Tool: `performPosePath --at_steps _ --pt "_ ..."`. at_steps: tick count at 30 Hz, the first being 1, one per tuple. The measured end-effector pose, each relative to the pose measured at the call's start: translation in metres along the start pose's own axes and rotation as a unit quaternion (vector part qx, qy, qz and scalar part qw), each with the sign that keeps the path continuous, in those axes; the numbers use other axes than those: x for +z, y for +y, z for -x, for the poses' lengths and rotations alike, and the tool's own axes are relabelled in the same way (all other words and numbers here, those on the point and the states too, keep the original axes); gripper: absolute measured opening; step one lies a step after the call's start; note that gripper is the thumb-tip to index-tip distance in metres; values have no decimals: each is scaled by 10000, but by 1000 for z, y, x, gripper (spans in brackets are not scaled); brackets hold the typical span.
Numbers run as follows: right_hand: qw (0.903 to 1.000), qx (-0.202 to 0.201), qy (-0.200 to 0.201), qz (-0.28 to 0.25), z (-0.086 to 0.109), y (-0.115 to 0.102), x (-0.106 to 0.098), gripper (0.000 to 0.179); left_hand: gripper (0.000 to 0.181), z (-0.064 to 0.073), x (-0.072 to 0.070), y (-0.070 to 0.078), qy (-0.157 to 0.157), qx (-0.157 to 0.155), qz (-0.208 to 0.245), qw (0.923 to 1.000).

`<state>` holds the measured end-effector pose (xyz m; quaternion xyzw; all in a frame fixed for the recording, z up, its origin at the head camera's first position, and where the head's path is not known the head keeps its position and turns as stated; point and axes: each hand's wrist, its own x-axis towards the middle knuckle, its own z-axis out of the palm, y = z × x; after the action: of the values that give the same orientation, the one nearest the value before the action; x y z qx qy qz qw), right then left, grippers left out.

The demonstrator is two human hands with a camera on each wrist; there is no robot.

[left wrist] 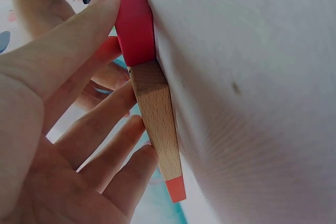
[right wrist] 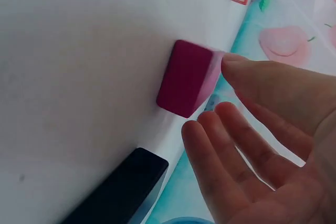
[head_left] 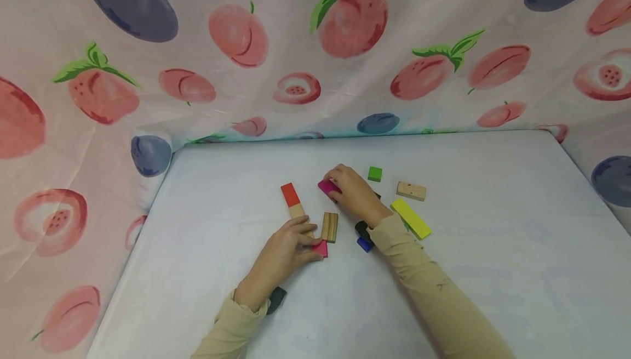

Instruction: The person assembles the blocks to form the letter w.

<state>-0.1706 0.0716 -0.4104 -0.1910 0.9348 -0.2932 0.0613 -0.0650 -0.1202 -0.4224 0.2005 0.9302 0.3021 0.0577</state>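
Observation:
My left hand (head_left: 283, 246) pinches a pinkish-red block (left wrist: 135, 24) between thumb and index finger. That block meets the end of a plain wooden block (left wrist: 157, 119), with the other fingers along its side. A red block (head_left: 290, 194) continues this line at the far end. My right hand (head_left: 355, 192) holds a magenta block (right wrist: 184, 77), its thumb on one side and fingers behind. Between the hands lies a striped wooden block (head_left: 330, 227). A dark block (right wrist: 121, 187) shows below the magenta one in the right wrist view.
Right of the right wrist lie a yellow block (head_left: 411, 219) and a light wooden block (head_left: 411, 191). A green block (head_left: 375, 174) sits farther back. Beside the right sleeve is a blue block (head_left: 365, 244). Fruit-printed cloth (head_left: 296, 35) rises behind the white table (head_left: 517, 271).

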Motion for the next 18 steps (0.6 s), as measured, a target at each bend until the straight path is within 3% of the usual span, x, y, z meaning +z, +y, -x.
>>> performPosePath --at_steps 18 --pt "9993 162 -290 -165 -6 3 1 36 34 0 0 0 22 10 9 10000"
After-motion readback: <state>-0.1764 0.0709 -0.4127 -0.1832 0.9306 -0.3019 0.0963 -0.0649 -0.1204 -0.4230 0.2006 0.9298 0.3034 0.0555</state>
